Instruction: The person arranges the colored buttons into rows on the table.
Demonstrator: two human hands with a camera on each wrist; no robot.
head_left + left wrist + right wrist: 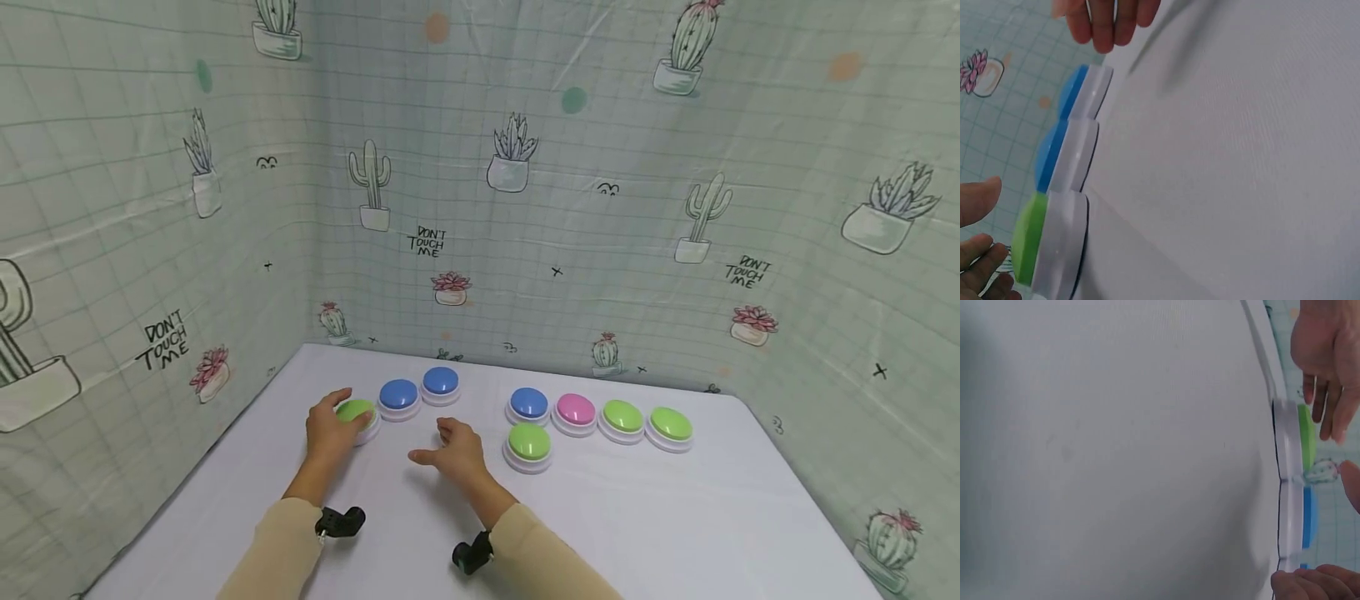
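Observation:
My left hand [326,429] is at the left green push button [356,410], its thumb and fingers spread on either side of it. In the left wrist view, the thumb [977,201] stands apart from the green dome [1027,240]; contact by the other fingers cannot be made out. Two blue push buttons, the nearer [399,395] and the farther [440,381], continue the row to the right. My right hand [459,455] hovers in front of them, thumb and fingers apart, holding nothing. Its fingers [1316,584] show at the right wrist view's lower right.
Rightward, a second group has a blue button [528,403], a pink one [576,410] and two green ones [622,417] [671,424] in a row. Another green button [529,443] sits in front. Cactus-print cloth [555,225] surrounds the white table [675,525].

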